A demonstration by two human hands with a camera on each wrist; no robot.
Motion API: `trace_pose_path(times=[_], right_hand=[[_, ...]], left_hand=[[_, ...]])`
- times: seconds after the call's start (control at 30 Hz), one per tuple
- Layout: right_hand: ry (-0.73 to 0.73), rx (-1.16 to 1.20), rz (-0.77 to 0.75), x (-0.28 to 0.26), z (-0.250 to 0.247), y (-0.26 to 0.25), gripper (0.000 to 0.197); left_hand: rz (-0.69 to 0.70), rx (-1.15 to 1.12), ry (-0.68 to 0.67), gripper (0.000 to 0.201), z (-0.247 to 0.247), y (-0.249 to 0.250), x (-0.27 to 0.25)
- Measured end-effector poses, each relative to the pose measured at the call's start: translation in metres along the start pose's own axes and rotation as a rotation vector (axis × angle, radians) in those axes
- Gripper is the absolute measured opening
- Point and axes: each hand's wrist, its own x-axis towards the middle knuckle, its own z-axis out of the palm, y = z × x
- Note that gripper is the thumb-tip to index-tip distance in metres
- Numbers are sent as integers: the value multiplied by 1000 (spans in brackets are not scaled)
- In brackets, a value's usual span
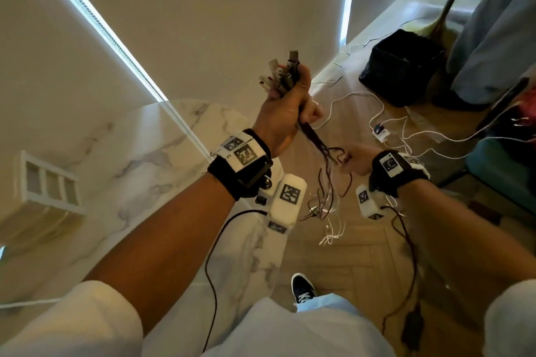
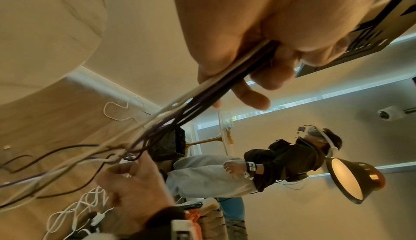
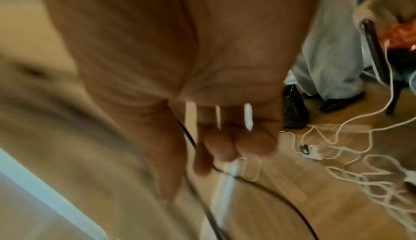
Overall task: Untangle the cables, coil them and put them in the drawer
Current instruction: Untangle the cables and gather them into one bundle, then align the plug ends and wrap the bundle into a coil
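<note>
Cables (image 1: 314,145) gripped by left hand (image 1: 285,113) fingers, right hand (image 1: 355,161) pinching strands

The head camera looks steeply down past both forearms to the floor (image 1: 333,255). The left wrist camera sits close under its palm, tilted, facing across the room. The right wrist camera, blurred, looks down along its fingers. All three share the white cords (image 1: 391,127) on that floor.

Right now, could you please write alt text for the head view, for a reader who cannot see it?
The left hand grips a cable bundle with plugs sticking up, while the right hand holds the hanging strands lower down. Below are a marble table and wood floor with white cords.
</note>
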Motion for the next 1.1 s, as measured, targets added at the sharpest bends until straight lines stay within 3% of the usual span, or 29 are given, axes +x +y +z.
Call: trace_pose_path(times=[0.07, 0.17, 0.23, 0.37, 0.47, 0.57, 0.67, 0.77, 0.87, 0.93, 1.03, 1.1], right_hand=[[61, 98, -68, -7, -17, -12, 33], [248, 559, -329, -45, -45, -60, 23], [230, 739, -492, -75, -58, -97, 31], [197, 487, -687, -107, -64, -145, 40], [211, 282, -683, -110, -60, -158, 37], [290, 161, -710, -110, -49, -167, 30], [368, 19, -770, -110, -36, -177, 31], [327, -15, -762, -112, -30, -184, 36], [280, -60, -773, -115, -28, -188, 42], [162, 136, -784, -116, -28, -185, 44], [26, 644, -731, -110, -24, -176, 45], [-58, 773, -676, -101, -11, -170, 47]], left_hand=[[-63, 50, 16, 37, -5, -7, 1], [-144, 102, 43, 30, -12, -25, 1], [-164, 136, 49, 21, -15, -35, -1], [-145, 178, 46, 15, -19, -43, -7], [-150, 210, 70, 20, -19, -39, -13], [-120, 163, 112, 8, -20, -37, -20], [-111, 82, 140, 25, -29, -39, -23], [-72, 91, 168, 9, -34, -38, -26], [-105, 169, 153, 32, -45, -38, -26], [-107, 186, 143, 34, -52, -38, -27], [-143, 27, 109, 27, -61, -33, -29], [-154, -72, 84, 24, -69, -28, -32]])
